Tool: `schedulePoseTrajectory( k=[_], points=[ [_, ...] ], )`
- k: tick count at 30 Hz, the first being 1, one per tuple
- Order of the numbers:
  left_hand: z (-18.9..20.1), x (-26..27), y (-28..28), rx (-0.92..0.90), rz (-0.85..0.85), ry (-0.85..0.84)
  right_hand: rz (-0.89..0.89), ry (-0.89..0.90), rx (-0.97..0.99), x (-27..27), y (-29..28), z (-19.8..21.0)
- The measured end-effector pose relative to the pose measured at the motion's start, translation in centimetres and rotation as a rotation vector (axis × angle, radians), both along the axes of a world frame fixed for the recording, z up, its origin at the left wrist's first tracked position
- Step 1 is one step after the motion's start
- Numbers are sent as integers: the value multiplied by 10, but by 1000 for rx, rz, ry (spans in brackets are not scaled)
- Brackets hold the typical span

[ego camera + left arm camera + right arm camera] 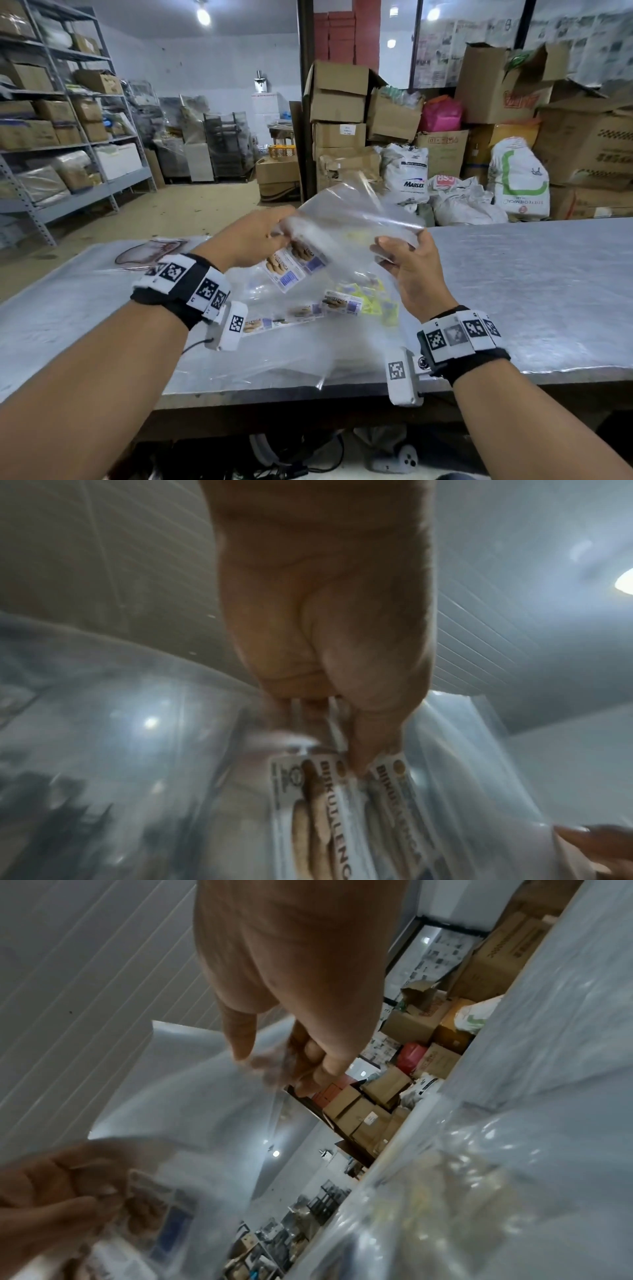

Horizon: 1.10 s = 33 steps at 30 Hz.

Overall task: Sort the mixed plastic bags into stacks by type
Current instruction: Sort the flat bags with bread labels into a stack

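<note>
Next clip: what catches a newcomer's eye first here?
Both hands, left hand and right hand, lift a clear plastic bag over the table; the left also pinches biscuit-printed bags. Below lies a mixed pile of printed and yellow bags. Behind, cardboard boxes stand stacked.

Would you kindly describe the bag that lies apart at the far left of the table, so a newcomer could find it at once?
Start at the long grey table and follow its far edge to the left corner, beyond the left hand. There a flat clear bag lies alone, away from the mixed pile in the middle. Its dark red outline print sets it apart from the biscuit-labelled and yellow-printed bags in that pile.
</note>
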<state>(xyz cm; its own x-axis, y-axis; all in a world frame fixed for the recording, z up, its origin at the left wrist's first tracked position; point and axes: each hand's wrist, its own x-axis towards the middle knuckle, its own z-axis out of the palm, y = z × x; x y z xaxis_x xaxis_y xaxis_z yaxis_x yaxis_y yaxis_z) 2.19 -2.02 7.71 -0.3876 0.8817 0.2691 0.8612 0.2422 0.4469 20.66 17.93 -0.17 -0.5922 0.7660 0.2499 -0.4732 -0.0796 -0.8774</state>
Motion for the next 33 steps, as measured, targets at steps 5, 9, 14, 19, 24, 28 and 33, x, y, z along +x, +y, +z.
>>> schedulePoseTrajectory(
  k=[5, 9, 14, 19, 24, 28, 33],
  points=[
    [27, 4, 8, -225, 4, 260, -53, -197, -30, 15, 20, -17],
    [24, 10, 20, -349, -35, 362, -394, -309, 170, 23, 26, -21],
    [8, 17, 33, -432, -50, 371, -590, -448, 1090, 24, -5, 9],
    [8, 20, 34, -438, -71, 368, -249, -1042, 1503, 3, -26, 30],
    [7, 6, 21, -427, -21, 262, -206, -1085, 1476, -17, -20, 34],
    [6, -17, -8, -434, 54, 240, -195, -1099, 1428, -21, -11, 32],
    [-14, -46, -47, -160, 125, -95, -172, -1072, 1371, -28, -2, 31]
  ],
)
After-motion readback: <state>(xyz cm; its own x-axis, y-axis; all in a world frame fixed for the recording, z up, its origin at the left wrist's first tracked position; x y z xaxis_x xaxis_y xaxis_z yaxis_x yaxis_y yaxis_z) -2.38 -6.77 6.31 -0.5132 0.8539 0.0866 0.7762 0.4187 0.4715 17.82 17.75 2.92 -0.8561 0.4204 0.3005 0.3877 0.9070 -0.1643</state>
